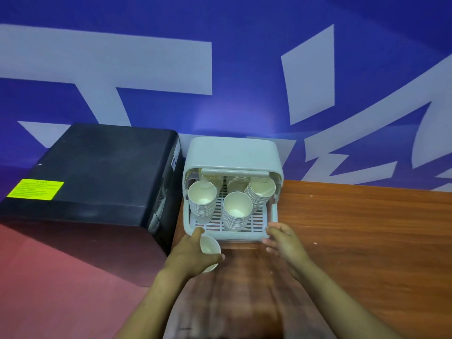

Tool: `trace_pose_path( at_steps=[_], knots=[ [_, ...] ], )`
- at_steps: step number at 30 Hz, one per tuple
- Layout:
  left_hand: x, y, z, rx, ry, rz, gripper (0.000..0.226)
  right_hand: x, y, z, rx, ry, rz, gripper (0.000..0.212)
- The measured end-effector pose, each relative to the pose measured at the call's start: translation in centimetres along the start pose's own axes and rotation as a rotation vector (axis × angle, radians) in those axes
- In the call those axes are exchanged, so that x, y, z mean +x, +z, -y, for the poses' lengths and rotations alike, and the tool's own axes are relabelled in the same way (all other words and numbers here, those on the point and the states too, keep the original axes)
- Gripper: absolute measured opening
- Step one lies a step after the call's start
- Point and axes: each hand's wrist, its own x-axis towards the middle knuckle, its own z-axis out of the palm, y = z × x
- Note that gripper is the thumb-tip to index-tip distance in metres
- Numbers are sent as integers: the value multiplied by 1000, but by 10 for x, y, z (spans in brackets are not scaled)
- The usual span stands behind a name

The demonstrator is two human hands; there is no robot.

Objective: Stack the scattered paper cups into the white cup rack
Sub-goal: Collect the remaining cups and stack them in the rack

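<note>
The white cup rack (232, 152) stands at the back of the wooden table, its slatted tray (259, 222) pulled out toward me. Three stacks of paper cups stand on the tray: one at the left (202, 200), one in the middle (237, 211), one leaning at the right (260, 192). More cups show dimly further inside. My left hand (193, 255) grips a single white paper cup (209, 244) just in front of the tray's left corner. My right hand (283, 241) hovers with relaxed fingers at the tray's front right corner, holding nothing.
A black box-shaped machine (97, 182) with a yellow label (35, 189) stands right beside the rack on the left. The wooden table (367, 228) stretches to the right. A blue wall with pale markings rises behind. Red floor lies at the lower left.
</note>
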Motion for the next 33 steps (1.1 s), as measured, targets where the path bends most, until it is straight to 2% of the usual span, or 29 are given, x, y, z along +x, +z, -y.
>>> trace_pose_path(
  at_steps=[3,6,8,10,13,16,19,23,29,33],
  knots=[
    [-3,2,-1,-48,17,-58,60,-9,-2,-3,-64,7,45,9],
    [-11,3,-5,-47,34,-46,55,-18,-4,-6,-184,-9,152,16],
    [-16,2,-13,-71,67,-39,57,-24,-6,-6,-305,-28,282,28],
    [-23,-1,-29,-111,124,-38,56,-28,-8,-9,-406,-65,435,52],
    [-30,-8,-62,-153,209,-43,55,-28,-15,-16,-425,-159,565,78],
    [-29,-8,-90,-189,279,-53,58,-26,-23,-14,-358,-217,488,102],
    [-24,-1,-112,-191,329,-111,59,-24,-26,-3,-211,-338,404,92],
    [-16,9,-130,-245,378,-115,54,-19,-31,15,-188,-487,285,82],
    [3,19,-129,-264,493,-117,53,-1,-37,31,-205,-480,204,85],
    [13,26,-121,-275,478,-100,60,17,-36,24,-228,-424,210,84]
  ],
)
